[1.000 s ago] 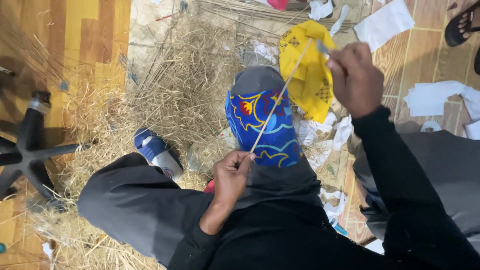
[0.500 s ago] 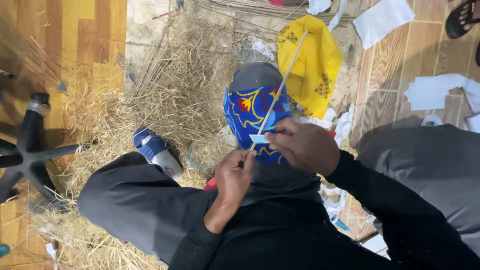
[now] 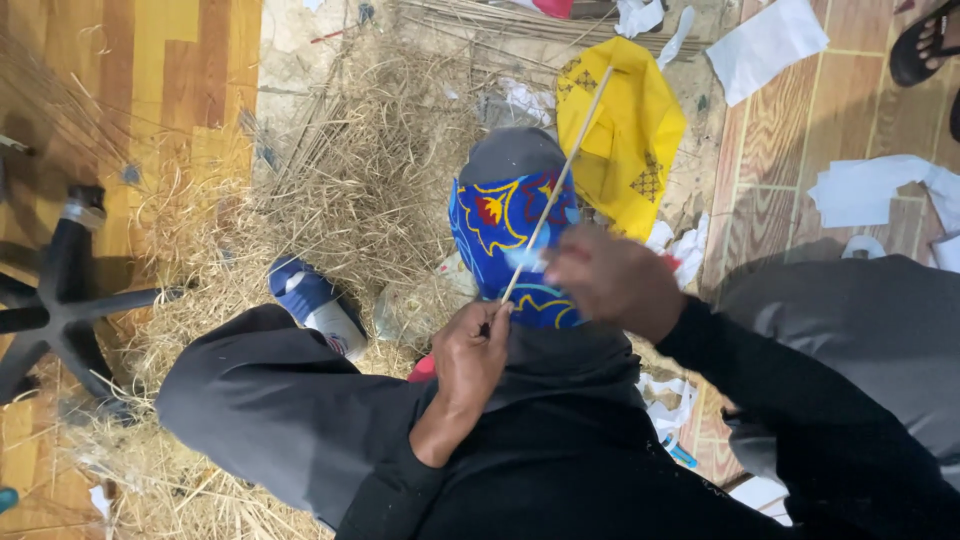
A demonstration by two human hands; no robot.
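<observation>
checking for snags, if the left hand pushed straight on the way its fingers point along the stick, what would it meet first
Likely the right hand, which is blurred and sits on the thin stick just ahead of the left hand. Beyond it lies the yellow cloth, though depth is unclear.

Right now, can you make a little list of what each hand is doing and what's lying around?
left hand: pinches the low end of a thin stick
right hand: on the stick higher up, blurred
stick: slants up to the right
blue cloth: patterned, under the stick
yellow cloth: on the floor beyond
straw: heaped on the left
white paper: scattered on the right
</observation>
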